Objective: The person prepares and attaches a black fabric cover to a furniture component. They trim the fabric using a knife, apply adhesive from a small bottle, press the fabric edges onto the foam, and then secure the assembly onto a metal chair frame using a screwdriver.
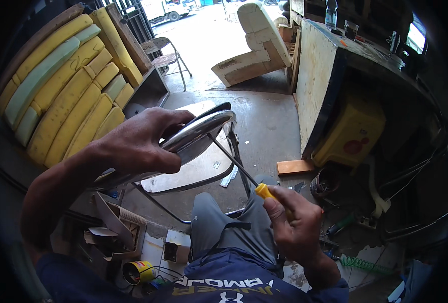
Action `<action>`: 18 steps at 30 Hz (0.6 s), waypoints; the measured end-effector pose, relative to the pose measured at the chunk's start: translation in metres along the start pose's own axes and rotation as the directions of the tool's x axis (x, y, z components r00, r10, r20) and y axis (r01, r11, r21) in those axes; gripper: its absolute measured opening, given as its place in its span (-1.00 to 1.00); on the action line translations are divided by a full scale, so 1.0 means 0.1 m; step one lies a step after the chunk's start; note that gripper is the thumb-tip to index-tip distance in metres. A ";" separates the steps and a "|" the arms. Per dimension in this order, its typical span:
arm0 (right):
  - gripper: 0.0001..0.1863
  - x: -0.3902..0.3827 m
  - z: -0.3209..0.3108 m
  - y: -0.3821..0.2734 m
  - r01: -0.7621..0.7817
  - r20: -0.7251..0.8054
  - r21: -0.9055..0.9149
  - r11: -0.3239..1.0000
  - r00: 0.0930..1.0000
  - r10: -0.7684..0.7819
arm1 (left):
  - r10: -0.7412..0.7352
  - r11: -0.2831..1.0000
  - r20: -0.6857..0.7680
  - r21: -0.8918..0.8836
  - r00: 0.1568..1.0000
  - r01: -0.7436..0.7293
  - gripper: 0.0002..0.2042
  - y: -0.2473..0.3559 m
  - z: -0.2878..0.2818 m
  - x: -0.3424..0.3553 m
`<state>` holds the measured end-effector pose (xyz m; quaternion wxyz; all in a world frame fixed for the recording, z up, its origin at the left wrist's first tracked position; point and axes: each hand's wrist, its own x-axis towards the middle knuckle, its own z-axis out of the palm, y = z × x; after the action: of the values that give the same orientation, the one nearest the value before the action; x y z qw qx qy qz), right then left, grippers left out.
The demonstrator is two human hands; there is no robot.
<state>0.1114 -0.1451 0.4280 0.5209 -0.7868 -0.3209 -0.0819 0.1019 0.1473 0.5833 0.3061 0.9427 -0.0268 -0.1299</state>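
My left hand [143, 139] is closed round the upper edge of a folding chair's backrest [196, 144], thumb on the near side and fingers over the dark back. The chair has a shiny bent metal tube frame [219, 117] and a pale seat panel [183, 177] below. In my right hand [297, 219] is a screwdriver [240, 166] with a yellow handle and a long thin shaft. Its shaft slants up and left, and the end meets the backrest near the curved tube. Whether the tip sits in a screw is too small to tell.
Yellow and green foam pads [67, 86] are stacked at the left. A worn workbench [317, 76] stands at the right, with a yellow container [352, 131] under it. On the floor lie a wooden block [294, 167], a tin [325, 183] and a green coiled hose [365, 263]. Another folding chair [166, 58] stands farther off.
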 end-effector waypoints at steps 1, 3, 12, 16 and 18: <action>-0.67 0.02 -0.05 -0.04 -0.160 0.095 0.168 0.973 0.985 0.145 | -0.010 1.000 0.010 0.015 1.000 0.010 -0.22 0.01 0.00 0.02; -0.64 0.02 -0.07 -0.10 -0.119 0.010 0.096 0.988 0.993 0.118 | -0.004 1.000 0.008 0.020 1.000 0.004 -0.22 0.02 0.02 0.04; -0.63 0.04 -0.12 -0.09 -0.418 0.261 0.434 0.798 0.906 0.333 | -0.045 0.998 0.034 -0.049 0.998 0.047 -0.14 -0.02 0.01 0.04; -0.63 0.05 -0.07 0.01 0.035 -0.013 0.078 0.996 0.999 -0.034 | -0.036 0.998 0.023 -0.046 0.999 0.037 -0.13 -0.04 0.01 0.05; -0.65 -0.01 0.01 -0.01 0.189 -0.108 -0.122 0.974 0.973 -0.203 | -0.053 0.998 0.028 -0.030 0.998 0.054 -0.12 -0.05 0.00 0.03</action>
<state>0.1101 -0.1446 0.4279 0.4842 -0.7725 -0.3602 -0.1977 0.1046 0.1513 0.5798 0.3164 0.9364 -0.0039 -0.1515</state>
